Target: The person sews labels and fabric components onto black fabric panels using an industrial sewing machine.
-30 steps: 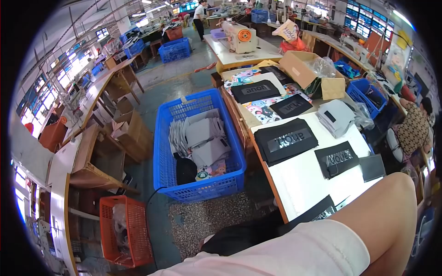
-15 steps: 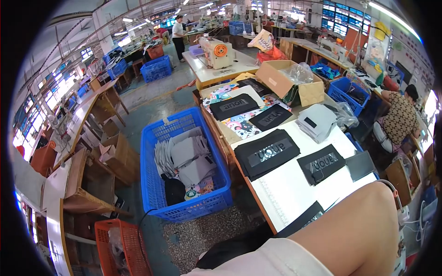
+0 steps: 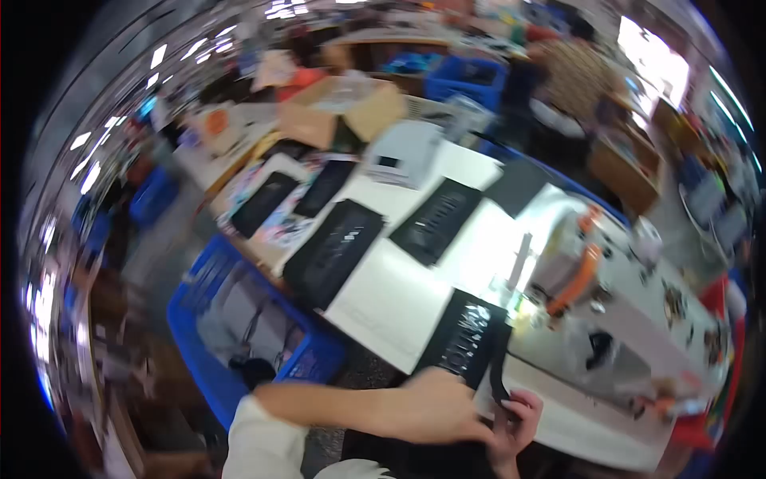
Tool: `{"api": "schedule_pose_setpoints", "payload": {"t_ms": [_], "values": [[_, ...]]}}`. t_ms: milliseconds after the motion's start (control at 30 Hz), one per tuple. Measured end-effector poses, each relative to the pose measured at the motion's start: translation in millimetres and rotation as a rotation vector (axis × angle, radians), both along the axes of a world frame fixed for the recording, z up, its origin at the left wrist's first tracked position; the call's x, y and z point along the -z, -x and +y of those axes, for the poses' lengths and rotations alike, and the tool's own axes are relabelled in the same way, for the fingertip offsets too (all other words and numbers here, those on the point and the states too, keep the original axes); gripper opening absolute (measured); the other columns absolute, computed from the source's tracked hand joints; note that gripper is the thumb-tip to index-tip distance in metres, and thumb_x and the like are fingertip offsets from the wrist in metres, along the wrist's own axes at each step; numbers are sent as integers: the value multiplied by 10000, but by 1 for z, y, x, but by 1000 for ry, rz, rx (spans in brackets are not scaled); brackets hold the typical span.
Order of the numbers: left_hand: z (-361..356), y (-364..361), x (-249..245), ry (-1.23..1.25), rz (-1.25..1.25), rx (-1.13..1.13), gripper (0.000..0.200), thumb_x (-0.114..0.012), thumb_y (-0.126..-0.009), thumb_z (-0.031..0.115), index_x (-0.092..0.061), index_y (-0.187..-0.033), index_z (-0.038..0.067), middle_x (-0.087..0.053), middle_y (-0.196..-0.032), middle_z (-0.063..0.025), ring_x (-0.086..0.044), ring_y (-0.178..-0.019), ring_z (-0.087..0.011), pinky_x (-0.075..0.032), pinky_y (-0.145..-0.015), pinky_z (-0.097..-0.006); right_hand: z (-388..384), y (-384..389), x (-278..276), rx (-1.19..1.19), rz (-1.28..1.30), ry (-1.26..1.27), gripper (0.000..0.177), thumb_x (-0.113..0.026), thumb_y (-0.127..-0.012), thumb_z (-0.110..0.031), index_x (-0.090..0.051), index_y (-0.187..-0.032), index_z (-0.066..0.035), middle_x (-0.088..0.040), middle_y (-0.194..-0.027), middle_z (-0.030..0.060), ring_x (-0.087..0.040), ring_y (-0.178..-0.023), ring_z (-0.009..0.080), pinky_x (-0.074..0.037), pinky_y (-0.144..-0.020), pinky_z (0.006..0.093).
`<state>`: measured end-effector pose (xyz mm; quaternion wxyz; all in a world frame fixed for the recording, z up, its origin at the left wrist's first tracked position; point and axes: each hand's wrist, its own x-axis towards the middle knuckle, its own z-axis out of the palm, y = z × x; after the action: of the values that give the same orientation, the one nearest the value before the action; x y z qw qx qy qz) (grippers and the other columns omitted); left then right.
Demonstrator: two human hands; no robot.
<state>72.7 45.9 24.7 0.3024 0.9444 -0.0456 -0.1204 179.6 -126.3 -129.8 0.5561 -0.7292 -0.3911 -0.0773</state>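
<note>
My left hand (image 3: 443, 407) reaches in from the lower left, over the near edge of a black fabric panel (image 3: 463, 339) with shiny lettering. Its fingers are smeared and partly hidden, pointing toward my other hand. My right hand (image 3: 520, 417) is closed, with thumb and fingers pinching a narrow black strip (image 3: 499, 363) that runs up along the panel's right side. Just right of the panel stands a sewing machine (image 3: 562, 267) with an orange part. Another lettered black panel (image 3: 437, 219) and a stack of black panels (image 3: 333, 251) lie farther up the white table.
A blue crate (image 3: 195, 319) holding grey pieces stands left of the white table (image 3: 383, 319). Grey pieces (image 3: 405, 152) and an open cardboard box (image 3: 307, 120) are at the far end. Another person (image 3: 574, 76) sits beyond, near a wooden box (image 3: 626, 168).
The view has swung right and down, bringing the sewing machine into sight. The bent arm at lower right has given way to both hands together at the near black panel.
</note>
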Motion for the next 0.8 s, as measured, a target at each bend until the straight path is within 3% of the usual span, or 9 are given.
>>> {"api": "schedule_pose_setpoints", "payload": {"t_ms": [33, 100, 133, 167, 300, 433, 533, 667, 800], "values": [[7, 3, 24, -159, 201, -114, 401, -595, -963, 365, -699, -755, 39, -634, -659, -111, -660, -604, -226, -486, -541, -362, -2, 1, 3, -89, 10, -55, 467, -714, -605, 76, -663, -1050, -57, -667, -1069, 143, -648, -961, 314, -532, -833, 369], [4, 20, 78, 690, 90, -519, 404, -493, -1049, 375, -705, -986, 37, -619, -674, -68, -615, -551, -170, -443, -497, -303, -8, 0, 2, -126, 31, -90, 491, -713, -604, 66, -655, -1077, -51, -679, -1120, 160, -661, -991, 327, -542, -836, 375], [7, 18, 83, 706, 130, -476, 404, -493, -1049, 375, -705, -986, 37, -619, -674, -68, -615, -551, -170, -443, -497, -303, -10, 3, -5, -278, 45, -64, 445, -711, -640, 55, -645, -1066, -53, -679, -1151, 169, -674, -991, 327, -557, -821, 384], [11, 13, 88, 837, 175, -609, 365, -488, -1053, 355, -683, -1072, 47, -597, -675, -40, -580, -537, -137, -420, -486, -276, -10, 4, -8, -439, 56, -46, 400, -710, -676, 45, -634, -1055, -56, -679, -1182, 178, -686, -992, 328, -573, -806, 393], [31, -22, 81, 1115, 202, -852, 331, -471, -1071, 323, -612, -1243, 79, -524, -662, 28, -482, -517, -58, -359, -474, -214, -1, 9, -8, -580, 30, -32, 531, -685, -606, 34, -642, -1130, -35, -665, -1241, 181, -690, -1036, 357, -582, -795, 412], [54, -51, 87, 1137, 79, -907, 240, -544, -1030, 201, -670, -1164, 47, -620, -841, 36, -472, -537, -43, -365, -504, -200, 4, 11, 0, -476, -55, 38, 465, -690, -628, 34, -661, -1089, -24, -673, -1219, 169, -691, -1027, 346, -590, -794, 413], [73, -71, 122, 510, -313, -714, 140, -655, -948, 125, -698, -1015, 9, -645, -824, 5, -514, -539, -61, -406, -519, -209, 8, 3, -2, -395, -129, 119, 389, -697, -674, 23, -685, -1061, -18, -674, -1218, 150, -680, -1058, 324, -564, -832, 405], [79, -92, 124, 298, -329, -773, 121, -766, -823, 98, -691, -819, 2, -642, -759, -69, -616, -580, -157, -494, -588, -309, 10, -7, -12, -386, -210, 316, 344, -702, -713, 3, -697, -1057, -12, -673, -1222, 128, -656, -1116, 294, -513, -901, 398], [75, -97, 122, 189, -305, -787, 139, -772, -812, 113, -681, -788, 11, -659, -766, -93, -638, -595, -191, -501, -595, -316, 8, -5, -17, -418, -169, 363, 361, -700, -732, -11, -696, -1094, -13, -675, -1218, 110, -631, -1164, 276, -467, -940, 391]]}}
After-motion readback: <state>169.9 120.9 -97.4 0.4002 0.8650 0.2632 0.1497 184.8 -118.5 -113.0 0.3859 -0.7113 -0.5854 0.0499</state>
